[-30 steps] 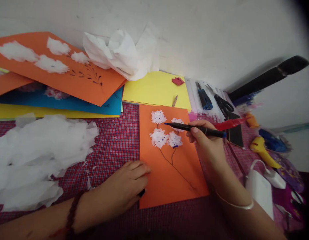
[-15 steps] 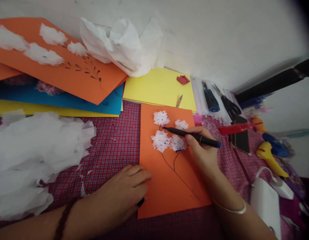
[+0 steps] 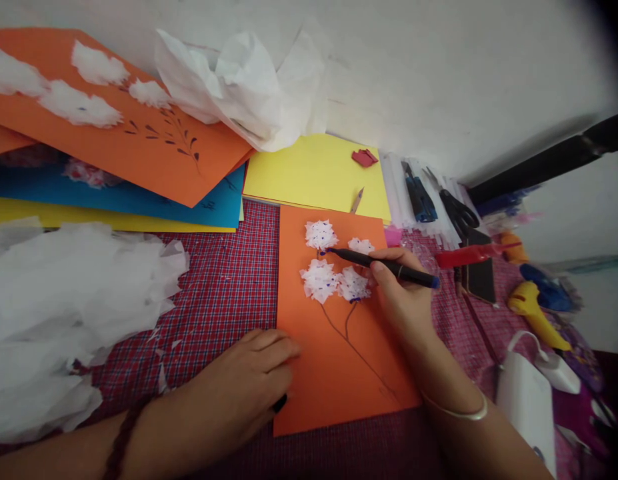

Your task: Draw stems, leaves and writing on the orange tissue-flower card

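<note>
My right hand holds a black marker with a blue end. Its tip touches the orange sheet just below the upper left white paper flower, beside a small blue mark. Several crinkled white flowers with blue dots are stuck on this sheet, with thin drawn stems below them. My left hand rests with curled fingers on the sheet's left edge. A small black piece shows by its thumb; what it is I cannot make out.
White tissue pieces lie left on the checked cloth. Behind are decorated orange sheets, yellow paper and crumpled white paper. Scissors, a cutter, glue sticks and a yellow glue gun lie right.
A small blue mark has grown at the marker's tip below the upper left flower. The marker has barely shifted, my left hand stays put, and the view has moved slightly.
</note>
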The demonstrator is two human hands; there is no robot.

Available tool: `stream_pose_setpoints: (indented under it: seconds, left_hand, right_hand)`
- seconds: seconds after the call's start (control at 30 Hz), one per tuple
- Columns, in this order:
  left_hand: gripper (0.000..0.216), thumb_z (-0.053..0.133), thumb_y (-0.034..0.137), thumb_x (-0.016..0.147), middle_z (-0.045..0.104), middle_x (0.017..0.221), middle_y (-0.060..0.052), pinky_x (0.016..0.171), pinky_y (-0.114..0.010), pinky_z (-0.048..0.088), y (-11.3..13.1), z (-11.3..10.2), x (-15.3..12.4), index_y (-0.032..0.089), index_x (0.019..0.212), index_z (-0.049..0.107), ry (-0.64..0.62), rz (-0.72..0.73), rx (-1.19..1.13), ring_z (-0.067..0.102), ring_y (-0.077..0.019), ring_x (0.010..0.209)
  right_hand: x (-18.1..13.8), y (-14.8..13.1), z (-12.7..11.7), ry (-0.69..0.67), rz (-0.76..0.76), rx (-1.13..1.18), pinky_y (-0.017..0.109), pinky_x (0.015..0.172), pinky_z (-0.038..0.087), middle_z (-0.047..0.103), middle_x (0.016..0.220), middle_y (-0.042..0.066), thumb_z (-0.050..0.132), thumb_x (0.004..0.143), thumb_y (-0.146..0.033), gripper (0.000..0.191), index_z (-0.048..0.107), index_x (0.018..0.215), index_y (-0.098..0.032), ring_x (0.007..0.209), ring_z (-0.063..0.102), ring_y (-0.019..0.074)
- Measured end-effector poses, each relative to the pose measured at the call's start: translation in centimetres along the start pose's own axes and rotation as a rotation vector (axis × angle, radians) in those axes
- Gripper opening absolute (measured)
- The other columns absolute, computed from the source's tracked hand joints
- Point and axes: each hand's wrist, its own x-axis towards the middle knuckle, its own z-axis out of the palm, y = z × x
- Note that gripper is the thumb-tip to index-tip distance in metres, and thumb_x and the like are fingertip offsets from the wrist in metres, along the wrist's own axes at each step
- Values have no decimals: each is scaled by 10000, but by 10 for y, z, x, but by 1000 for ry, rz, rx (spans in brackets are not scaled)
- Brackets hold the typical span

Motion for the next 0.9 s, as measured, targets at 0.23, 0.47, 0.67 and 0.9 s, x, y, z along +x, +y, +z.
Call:
stream_pose_setpoints:
  seconds: [0.23,0.47,0.67,0.9]
  left_hand:
    - [124,573,143,905,658,1110,-43,1002,-333,432,1,1,0,197,873,680,-19,-23,4,550,-192,1080]
    - [107,586,124,893,657,1152,-44,972,-334,452,-3,6,-1,196,870,661,31,14,-2,559,-195,1075]
    - [79,600,160,904,645,1187,-35,1004,-341,433,-4,7,-2,203,887,665,16,12,-5,543,-198,1115]
    - [71,612,163,900,648,1178,-34,1008,-331,429,-6,10,-2,203,881,668,14,21,-9,544,-194,1107]
  right_hand:
    - [-5,-1,-3,-27,-8,30,301,564,457,637,741,1,680,845,-325,83,680,884,-251,602,557,150]
    - [-7,-7,3,-89,-70,-52,326,670,501,648,781,9,688,840,-311,113,658,923,-239,730,622,182]
    - [-3,-12,9,-109,-83,-49,286,630,478,647,771,-9,691,812,-255,110,634,904,-234,690,606,154]
    - [-1,-12,4,-133,-53,-54,279,566,436,634,726,-17,689,765,-208,93,636,836,-235,618,563,145]
